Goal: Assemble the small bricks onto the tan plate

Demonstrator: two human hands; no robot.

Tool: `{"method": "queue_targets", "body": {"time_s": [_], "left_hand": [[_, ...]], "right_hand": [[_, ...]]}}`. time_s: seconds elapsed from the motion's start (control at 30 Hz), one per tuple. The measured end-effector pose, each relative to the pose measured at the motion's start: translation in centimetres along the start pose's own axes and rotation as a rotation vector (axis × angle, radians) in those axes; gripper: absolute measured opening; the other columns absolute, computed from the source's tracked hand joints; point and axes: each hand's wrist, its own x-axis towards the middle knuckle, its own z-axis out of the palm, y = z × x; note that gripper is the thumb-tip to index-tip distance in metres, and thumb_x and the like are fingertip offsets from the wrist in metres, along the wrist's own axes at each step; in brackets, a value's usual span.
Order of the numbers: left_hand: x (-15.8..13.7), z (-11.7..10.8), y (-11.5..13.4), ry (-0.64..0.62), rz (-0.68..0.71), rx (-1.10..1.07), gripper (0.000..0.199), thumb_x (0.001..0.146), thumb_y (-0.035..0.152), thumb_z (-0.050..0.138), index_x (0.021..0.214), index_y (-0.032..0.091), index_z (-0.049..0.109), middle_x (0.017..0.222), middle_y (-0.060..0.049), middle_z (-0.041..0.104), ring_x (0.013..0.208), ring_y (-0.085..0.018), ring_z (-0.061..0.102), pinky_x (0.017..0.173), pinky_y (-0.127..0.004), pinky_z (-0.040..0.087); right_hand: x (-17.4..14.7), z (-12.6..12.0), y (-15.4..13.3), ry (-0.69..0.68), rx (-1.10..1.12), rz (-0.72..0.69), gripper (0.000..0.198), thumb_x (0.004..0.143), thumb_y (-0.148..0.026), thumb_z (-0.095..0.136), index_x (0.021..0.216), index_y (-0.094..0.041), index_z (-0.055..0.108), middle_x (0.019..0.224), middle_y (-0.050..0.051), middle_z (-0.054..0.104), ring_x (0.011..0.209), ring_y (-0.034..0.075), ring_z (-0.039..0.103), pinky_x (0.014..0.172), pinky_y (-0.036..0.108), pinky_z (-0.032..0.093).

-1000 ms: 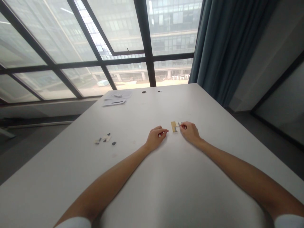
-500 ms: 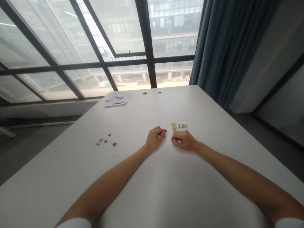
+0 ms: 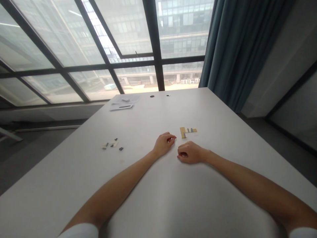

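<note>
My left hand (image 3: pixel 164 144) rests on the white table with thumb and fingertips pinched together, pointing right. Whatever is in that pinch is too small to make out. Close by on the right, my right hand (image 3: pixel 190 152) is curled closed, and its fingertips are turned in so that I cannot see what they hold. Just beyond both hands lies a flat yellow piece assembly (image 3: pixel 182 130) shaped like a corner, with white and dark grey pieces set along its far arm. Neither hand covers it.
To the left lie several loose small pieces, white and dark, among them a dark grey piece (image 3: pixel 121 149). Papers (image 3: pixel 121 106) with a dark bar on them are at the far left corner. A round dark disc (image 3: pixel 152 96) sits near the far edge, below the window.
My right hand has drawn back towards me from the yellow assembly, uncovering its near arm. The left hand keeps its pinch in nearly the same place. The view has shifted slightly.
</note>
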Motion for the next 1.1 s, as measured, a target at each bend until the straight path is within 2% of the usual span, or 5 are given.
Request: {"method": "queue_targets", "body": {"time_s": [0.43, 1.1], "left_hand": [[0.00, -0.02, 0.55, -0.084, -0.062, 0.086, 0.023, 0.087, 0.020, 0.057, 0.092, 0.021, 0.079, 0.080, -0.003, 0.069, 0.073, -0.015, 0.060, 0.068, -0.026, 0.045], [-0.20, 0.39, 0.38, -0.083, -0.064, 0.080, 0.026, 0.090, 0.025, 0.055, 0.096, 0.020, 0.079, 0.086, -0.005, 0.072, 0.078, -0.016, 0.061, 0.074, -0.026, 0.046]], "right_hand": [[-0.15, 0.31, 0.17, -0.009, 0.010, 0.024, 0.021, 0.085, -0.025, 0.058, 0.065, -0.019, 0.058, 0.064, -0.001, 0.061, 0.058, 0.012, 0.045, 0.062, 0.024, 0.032], [-0.46, 0.84, 0.63, -0.036, 0.016, 0.064, 0.020, 0.086, -0.025, 0.057, 0.067, -0.019, 0.056, 0.062, -0.001, 0.059, 0.057, 0.012, 0.045, 0.060, 0.024, 0.030]]}}
